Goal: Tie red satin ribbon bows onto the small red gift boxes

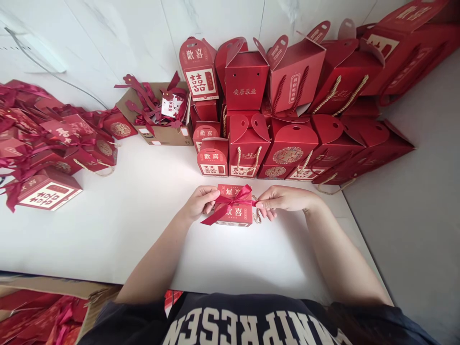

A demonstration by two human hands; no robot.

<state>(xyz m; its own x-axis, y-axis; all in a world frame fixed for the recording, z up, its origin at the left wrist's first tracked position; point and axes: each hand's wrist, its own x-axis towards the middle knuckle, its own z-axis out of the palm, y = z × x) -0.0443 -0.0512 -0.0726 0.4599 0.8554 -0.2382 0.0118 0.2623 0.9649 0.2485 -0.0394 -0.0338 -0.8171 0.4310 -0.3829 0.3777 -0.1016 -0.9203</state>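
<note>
A small red gift box (235, 221) stands on the white table in front of me, its top printed with pale characters. Across that top lies a dark pink satin ribbon (230, 203) tied in a bow, one tail hanging toward me. My left hand (203, 200) pinches the ribbon at the box's left side. On the other side, the fingertips of my right hand (278, 199) close on the ribbon's right part. A twisted cream cord handle (256, 216) shows at the box's right edge, partly behind my right fingers.
Red gift boxes (247, 81) stand stacked along the back wall. A cardboard box (168, 136) of ribbons and tags sits left of them. Several ribboned boxes (50, 189) are piled at far left. Below the table's front edge, a carton (98, 306) holds red items. A grey panel (406, 201) bounds the right.
</note>
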